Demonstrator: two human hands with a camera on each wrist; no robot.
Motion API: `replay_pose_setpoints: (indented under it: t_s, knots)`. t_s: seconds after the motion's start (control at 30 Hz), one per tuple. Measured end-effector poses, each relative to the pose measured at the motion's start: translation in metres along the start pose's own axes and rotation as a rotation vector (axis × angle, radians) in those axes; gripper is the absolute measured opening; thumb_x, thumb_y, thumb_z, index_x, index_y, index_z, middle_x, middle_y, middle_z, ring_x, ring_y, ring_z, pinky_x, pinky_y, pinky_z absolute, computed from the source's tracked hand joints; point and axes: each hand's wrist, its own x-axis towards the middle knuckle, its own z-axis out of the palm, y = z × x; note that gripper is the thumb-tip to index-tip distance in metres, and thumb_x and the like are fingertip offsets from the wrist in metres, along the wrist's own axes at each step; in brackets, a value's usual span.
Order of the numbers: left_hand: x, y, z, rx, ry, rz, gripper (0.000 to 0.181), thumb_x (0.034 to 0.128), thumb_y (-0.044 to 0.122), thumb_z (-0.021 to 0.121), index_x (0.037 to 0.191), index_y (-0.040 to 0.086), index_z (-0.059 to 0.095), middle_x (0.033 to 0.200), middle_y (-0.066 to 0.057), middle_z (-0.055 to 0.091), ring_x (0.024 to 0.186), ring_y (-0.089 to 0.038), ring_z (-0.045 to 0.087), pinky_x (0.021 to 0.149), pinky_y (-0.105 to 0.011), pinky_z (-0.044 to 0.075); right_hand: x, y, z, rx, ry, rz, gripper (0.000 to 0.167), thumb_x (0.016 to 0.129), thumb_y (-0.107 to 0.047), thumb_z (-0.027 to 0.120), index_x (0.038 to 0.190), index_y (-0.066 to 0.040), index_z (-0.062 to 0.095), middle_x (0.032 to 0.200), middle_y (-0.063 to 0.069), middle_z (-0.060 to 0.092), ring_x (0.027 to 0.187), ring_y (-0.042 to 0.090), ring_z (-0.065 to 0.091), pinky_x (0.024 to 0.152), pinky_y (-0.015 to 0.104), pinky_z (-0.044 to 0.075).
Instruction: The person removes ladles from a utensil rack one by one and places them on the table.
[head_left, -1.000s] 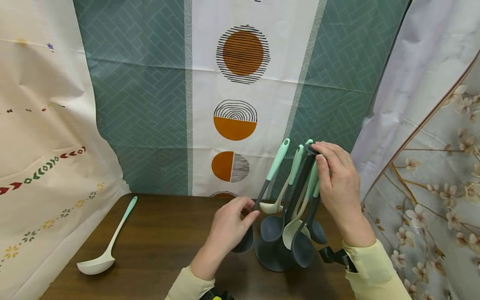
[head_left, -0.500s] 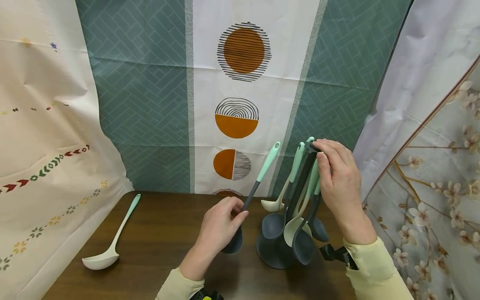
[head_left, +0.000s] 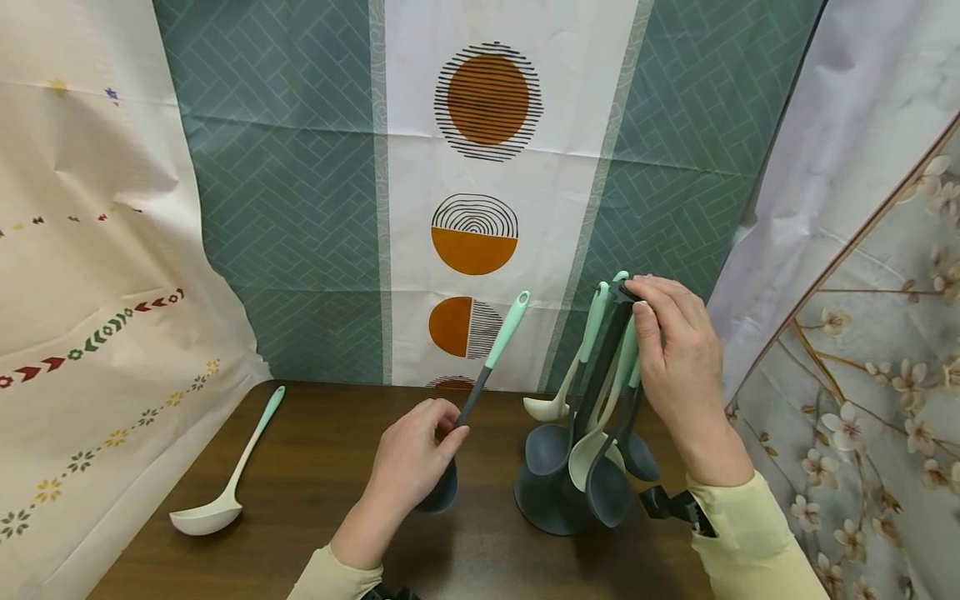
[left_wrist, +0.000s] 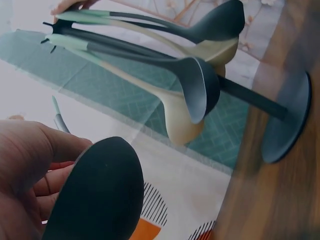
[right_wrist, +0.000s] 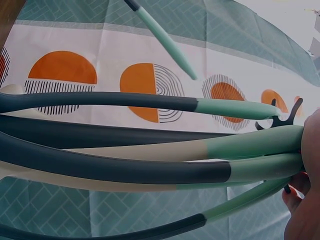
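My left hand [head_left: 416,446] pinches a dark grey ladle [head_left: 507,329] by its shaft, low down near the bowl. Its mint-green handle leans up to the right, and in the left wrist view the dark bowl [left_wrist: 102,192] fills the foreground. To the right stands a dark utensil stand [head_left: 551,508] with a round base and a hooked top. Several mint-handled ladles and spoons hang from it, among them a dark one [head_left: 607,492] and a cream one [head_left: 546,408]. My right hand [head_left: 678,371] grips the top of the stand; some fingertips are hidden behind the handles.
A cream ladle [head_left: 208,518] with a mint handle lies at the left of the brown wooden table [head_left: 322,467]. Patterned cloth [head_left: 300,208] hangs behind, and further cloths hang at both sides.
The dark ladle has moved left, away from the stand, with my left hand holding it. My right hand stays at the stand's top.
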Motion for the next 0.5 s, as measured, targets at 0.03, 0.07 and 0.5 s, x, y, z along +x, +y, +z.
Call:
replay_pose_setpoints:
  t_s: [0.03, 0.07, 0.5]
  knots:
    - [-0.001, -0.003, -0.001, 0.008, 0.001, -0.001, 0.017, 0.0944, 0.016, 0.09, 0.098, 0.019, 0.074, 0.088, 0.012, 0.066, 0.074, -0.013, 0.062, 0.065, -0.032, 0.051, 0.0, 0.0, 0.0, 0.003, 0.003, 0.0, 0.029, 0.113, -0.015, 0.063, 0.137, -0.007, 0.076, 0.141, 0.015, 0.071, 0.136, 0.038, 0.061, 0.118, 0.047, 0.045]
    - [-0.002, -0.005, -0.002, 0.017, 0.003, 0.0, 0.018, 0.0942, 0.016, 0.09, 0.098, 0.019, 0.073, 0.087, 0.012, 0.066, 0.074, -0.012, 0.061, 0.065, -0.032, 0.051, 0.0, 0.0, 0.0, 0.008, 0.007, -0.001, 0.029, 0.112, -0.014, 0.063, 0.137, -0.007, 0.077, 0.14, 0.015, 0.071, 0.135, 0.039, 0.061, 0.117, 0.047, 0.045]
    - [-0.009, -0.032, -0.016, 0.116, -0.03, -0.039, 0.019, 0.0925, 0.013, 0.091, 0.096, 0.017, 0.073, 0.084, 0.009, 0.066, 0.069, -0.01, 0.059, 0.063, -0.034, 0.051, 0.0, 0.001, 0.0, 0.002, -0.002, -0.003, 0.031, 0.115, -0.021, 0.06, 0.138, -0.006, 0.076, 0.141, 0.015, 0.07, 0.137, 0.038, 0.06, 0.119, 0.047, 0.044]
